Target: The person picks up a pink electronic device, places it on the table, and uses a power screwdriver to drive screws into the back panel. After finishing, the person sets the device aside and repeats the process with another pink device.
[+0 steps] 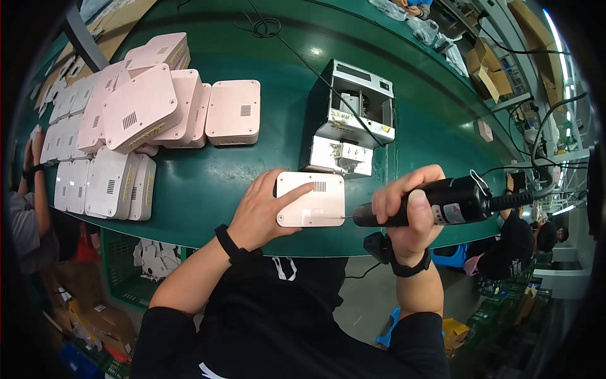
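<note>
Green bench (pixel 208 174) beneath; left grip (pixel 259 211) around a white case (pixel 319 207), right grip (pixel 411 211) around a black screwdriver (pixel 464 197).

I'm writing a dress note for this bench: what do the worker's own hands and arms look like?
The left hand and right hand are gloveless. A black left wristband circles one wrist; a black right wristband with a boxy black piece circles the other. Black fabric sleeves end near the elbows.

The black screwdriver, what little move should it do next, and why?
Perhaps the right hand should gently line the black screwdriver up with the pale case's lower-right corner, because the bit points there and the left hand holds the case.
</note>
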{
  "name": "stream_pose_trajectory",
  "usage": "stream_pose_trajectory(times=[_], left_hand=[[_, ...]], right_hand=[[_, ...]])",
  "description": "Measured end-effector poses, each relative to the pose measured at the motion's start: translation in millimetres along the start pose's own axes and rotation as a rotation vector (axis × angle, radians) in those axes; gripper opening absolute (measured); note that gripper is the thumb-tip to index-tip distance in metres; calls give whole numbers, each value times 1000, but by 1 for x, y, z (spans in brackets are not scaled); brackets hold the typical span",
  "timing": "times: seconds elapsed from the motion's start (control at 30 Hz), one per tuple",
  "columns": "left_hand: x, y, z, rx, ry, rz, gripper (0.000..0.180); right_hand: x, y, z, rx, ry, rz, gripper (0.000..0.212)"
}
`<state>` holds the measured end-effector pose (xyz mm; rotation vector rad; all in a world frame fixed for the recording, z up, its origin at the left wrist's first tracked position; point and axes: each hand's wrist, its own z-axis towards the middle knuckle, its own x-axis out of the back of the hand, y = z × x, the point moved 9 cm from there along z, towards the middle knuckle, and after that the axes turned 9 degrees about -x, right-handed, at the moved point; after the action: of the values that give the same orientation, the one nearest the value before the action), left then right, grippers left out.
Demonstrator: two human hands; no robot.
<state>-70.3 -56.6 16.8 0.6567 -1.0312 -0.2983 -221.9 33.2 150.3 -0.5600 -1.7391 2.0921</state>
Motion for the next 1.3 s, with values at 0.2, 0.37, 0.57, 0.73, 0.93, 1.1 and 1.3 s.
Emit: stream_pose_trajectory(times=[0.2, 0.37, 0.57, 0.73, 0.93, 1.1, 1.3], left_hand=[[1, 1, -2, 6, 23, 23, 79], [2, 2, -2, 4, 31, 23, 78], [2, 3, 1, 2, 32, 20, 78], [2, 2, 0, 4, 29, 20, 77], [3, 4, 1, -7, 38, 19, 77], [-1, 5, 3, -14, 24, 27, 78], [-7, 8, 5, -28, 15, 9, 80]], right_hand=[[-2, -3, -1, 27, -18, 43, 26], [-3, -5, -5, 53, -38, 46, 27], [-1, 10, -4, 17, -18, 20, 27], [-1, 14, -5, 18, -14, 38, 26], [1, 13, 2, 4, 14, -1, 23], [5, -16, 29, 88, 69, 54, 19], [10, -23, 60, 192, 196, 49, 18]])
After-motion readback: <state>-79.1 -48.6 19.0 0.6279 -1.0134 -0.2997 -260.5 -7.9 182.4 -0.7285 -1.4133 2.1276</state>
